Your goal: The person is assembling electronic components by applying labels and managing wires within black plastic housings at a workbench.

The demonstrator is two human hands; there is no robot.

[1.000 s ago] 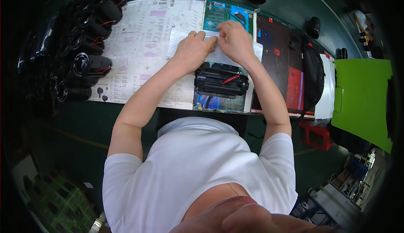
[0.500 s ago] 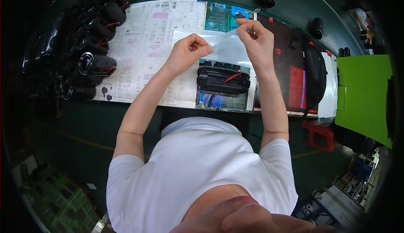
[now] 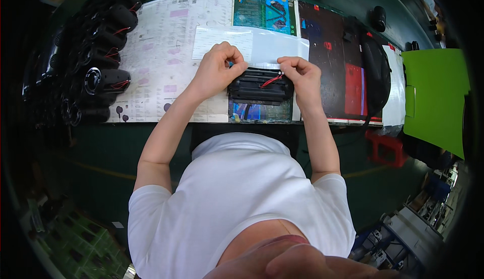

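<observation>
A clear strip (image 3: 263,66) is pinched by thumb and fingertip of left hand (image 3: 216,71) and right hand (image 3: 305,81), stretched left to right along the far edge of the casing (image 3: 249,90), laid parallel on a blue sheet (image 3: 259,113).

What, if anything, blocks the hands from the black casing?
Nothing visible; left hand and right hand are at its far corners, apparently holding a clear strip. Red wires lie on the casing, near the right hand.
</observation>
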